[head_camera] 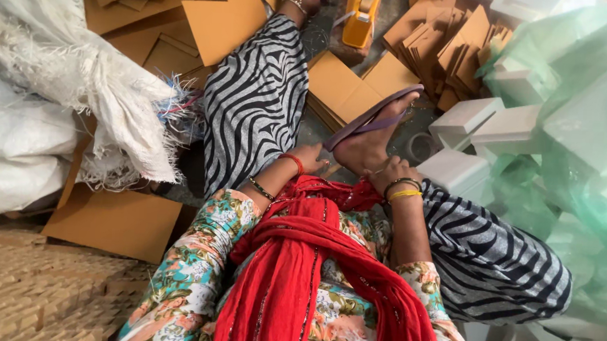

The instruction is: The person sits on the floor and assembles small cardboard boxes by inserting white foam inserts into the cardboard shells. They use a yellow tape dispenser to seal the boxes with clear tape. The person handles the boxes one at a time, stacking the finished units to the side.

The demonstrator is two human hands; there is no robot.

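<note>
I sit on the floor with my legs in zebra-striped trousers (255, 99). My right foot, in a purple flip-flop (370, 118), is drawn up in front of me. My left hand (313, 156), with a red bangle at the wrist, rests just left of that foot's heel. My right hand (381, 176), wearing yellow and dark bangles, lies against the ankle, and its fingers are hidden behind the foot and my red scarf (299, 260). I cannot tell whether either hand holds anything.
Flat brown cardboard sheets (342, 89) lie stacked ahead, with smaller cardboard pieces (449, 40) beyond. A yellow tape dispenser (361, 14) stands at the top. White foam blocks (467, 117) and a green plastic bag (584, 102) fill the right. White woven sacks (45, 74) lie on the left.
</note>
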